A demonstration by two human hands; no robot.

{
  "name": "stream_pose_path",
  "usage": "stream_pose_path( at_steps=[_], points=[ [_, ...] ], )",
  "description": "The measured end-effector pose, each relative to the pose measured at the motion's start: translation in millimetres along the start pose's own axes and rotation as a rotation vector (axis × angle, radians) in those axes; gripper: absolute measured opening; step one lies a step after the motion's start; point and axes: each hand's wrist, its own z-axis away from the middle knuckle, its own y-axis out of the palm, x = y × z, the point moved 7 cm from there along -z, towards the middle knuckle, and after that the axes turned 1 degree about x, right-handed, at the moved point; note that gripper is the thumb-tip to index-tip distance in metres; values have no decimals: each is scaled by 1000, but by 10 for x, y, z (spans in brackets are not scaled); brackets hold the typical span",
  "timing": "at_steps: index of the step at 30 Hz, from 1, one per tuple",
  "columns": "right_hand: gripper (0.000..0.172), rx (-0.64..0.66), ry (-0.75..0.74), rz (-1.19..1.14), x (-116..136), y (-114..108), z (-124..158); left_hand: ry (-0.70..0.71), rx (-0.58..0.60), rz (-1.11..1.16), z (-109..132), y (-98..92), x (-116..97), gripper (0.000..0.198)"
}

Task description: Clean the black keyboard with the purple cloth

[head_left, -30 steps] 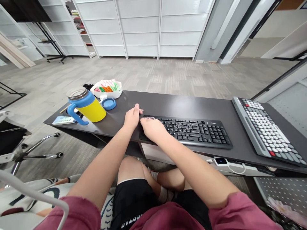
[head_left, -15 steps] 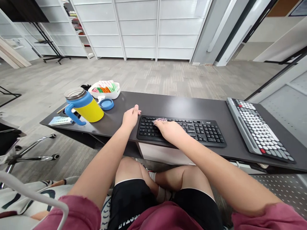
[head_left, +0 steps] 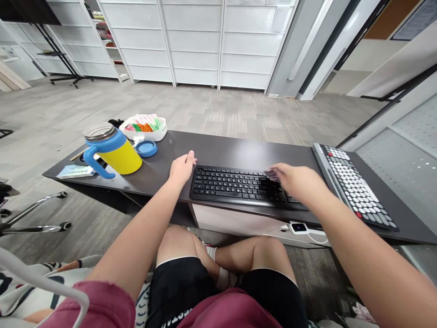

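A black keyboard [head_left: 235, 184] lies near the front edge of the dark desk [head_left: 218, 152]. Over its right part my right hand [head_left: 297, 182], smeared by motion, pinches a small crumpled cloth [head_left: 272, 175] with a dark and pale pattern. The number keys are partly hidden beneath that hand. At the keyboard's left end my left hand [head_left: 182, 167] rests closed, thumb up and fingers curled, with nothing visible in it. I cannot tell whether it touches the keyboard.
To the left stand a yellow and blue mug [head_left: 119, 152], its blue lid [head_left: 146, 148] and a white basket [head_left: 150, 132] of colourful items. A grey and white keyboard [head_left: 358, 182] lies at the right. A smartwatch [head_left: 299, 228] with a white cable sits below the desk's front edge.
My right hand has moved right along the black keyboard with the cloth, from its left keys to its right part. My left hand stays by the left end. The view has shifted slightly.
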Motion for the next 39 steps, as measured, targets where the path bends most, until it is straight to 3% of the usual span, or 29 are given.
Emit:
stream_pose_path(
  at_steps=[3, 5, 7, 10, 13, 27, 39],
  points=[
    [47, -137, 175, 19, -622, -161, 31, 31, -3, -13, -16, 6, -8, 66],
    [48, -98, 228, 18, -864, -51, 47, 38, -2, -25, -25, 7, -11, 65],
    [48, -17, 230, 16, -928, 169, 56, 34, 4, -34, -30, 9, -8, 64],
    [47, 54, 189, 90, -796, 476, 84, 25, 11, -39, -31, 11, 1, 62],
    [45, 6, 157, 157, -589, 565, 130, 28, 4, -37, -29, 10, 2, 60],
    [23, -150, -24, 223, 282, 417, 16, 32, -8, -61, -44, 14, 7, 57],
    [21, -162, 83, 263, 590, 324, 77, 37, 4, -91, -6, 24, -24, 57]
  ],
)
